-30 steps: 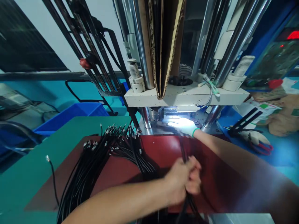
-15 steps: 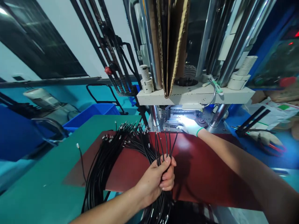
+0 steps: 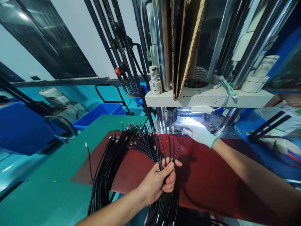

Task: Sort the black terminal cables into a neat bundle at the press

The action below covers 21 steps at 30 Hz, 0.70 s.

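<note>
My left hand [image 3: 162, 177] is closed round a bunch of black cables [image 3: 162, 207] above the red mat [image 3: 199, 175]. Several cable ends fan upward out of the fist, tipped with small clear connectors [image 3: 173, 129]. In a white glove with a green cuff, my right hand [image 3: 202, 133] reaches to the lit metal die [image 3: 188, 114] at the base of the press. Bright light washes out its fingertips, so what they touch or hold is hidden. A thick heap of black cables [image 3: 113, 163] with similar ends lies left of my hands.
Above the right hand spans the press's pale plate [image 3: 209, 100], with chrome columns [image 3: 229, 119] at both sides. Folded cardboard [image 3: 185, 62] stands on the plate. A green table [image 3: 47, 185] extends left, with a blue bin [image 3: 101, 111] behind it. Tools with black handles [image 3: 270, 125] lie right.
The view has shifted, so most things sit slightly further right. My left forefinger sticks out more from the bunch. My right glove stays at the die, with more of it showing.
</note>
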Available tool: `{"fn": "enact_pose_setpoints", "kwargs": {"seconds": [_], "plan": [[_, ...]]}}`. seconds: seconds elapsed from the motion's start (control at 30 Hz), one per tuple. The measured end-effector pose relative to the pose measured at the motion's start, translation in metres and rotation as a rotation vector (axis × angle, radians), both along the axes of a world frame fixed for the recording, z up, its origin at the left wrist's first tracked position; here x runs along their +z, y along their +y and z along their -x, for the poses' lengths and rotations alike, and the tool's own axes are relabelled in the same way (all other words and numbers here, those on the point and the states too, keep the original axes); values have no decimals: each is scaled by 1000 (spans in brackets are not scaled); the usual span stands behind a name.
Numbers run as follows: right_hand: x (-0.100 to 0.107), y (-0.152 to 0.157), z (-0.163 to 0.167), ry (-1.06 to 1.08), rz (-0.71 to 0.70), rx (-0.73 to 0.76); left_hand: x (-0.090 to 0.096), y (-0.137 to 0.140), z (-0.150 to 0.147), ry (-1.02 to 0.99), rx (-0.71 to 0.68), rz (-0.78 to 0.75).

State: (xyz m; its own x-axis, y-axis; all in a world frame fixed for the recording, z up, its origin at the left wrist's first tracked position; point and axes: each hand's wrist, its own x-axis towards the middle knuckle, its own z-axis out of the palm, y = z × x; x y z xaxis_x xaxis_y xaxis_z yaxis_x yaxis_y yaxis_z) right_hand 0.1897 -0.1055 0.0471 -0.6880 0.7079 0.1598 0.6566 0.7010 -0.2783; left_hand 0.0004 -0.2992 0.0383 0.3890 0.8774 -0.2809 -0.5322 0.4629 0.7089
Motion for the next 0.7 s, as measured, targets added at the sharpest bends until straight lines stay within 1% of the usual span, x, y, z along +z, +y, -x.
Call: {"fn": "enact_pose_setpoints", "kwargs": {"seconds": [0.03,0.07,0.13,0.2,0.23,0.27,0.3,0.37,0.43,0.5,0.6,0.63,0.7], "plan": [[3,-12,1,75,52,23,-1,1,1,0,-5,2],[5,-25,3,156,142,58,-1,2,1,3,-11,4],[12,-49,6,341,438,154,-1,4,2,7,-32,7],[21,-69,10,480,727,232,-1,5,2,7,-55,5],[26,-76,12,521,824,246,-1,5,1,6,-64,5],[30,-81,16,567,890,245,-1,6,0,5,-71,3],[33,-84,19,618,931,230,-1,6,-1,7,-76,1],[33,-87,28,692,968,168,-2,7,-3,14,-75,-4],[28,-89,38,693,992,121,-2,7,-5,12,-66,-3],[18,-93,44,645,1036,126,0,6,-6,-13,-54,10],[7,-104,42,663,1136,248,12,-6,-4,-126,-59,86],[5,-109,38,684,1184,309,20,-13,-1,-176,-63,118],[5,-119,25,674,1344,431,40,-30,8,-263,-45,149]]}}
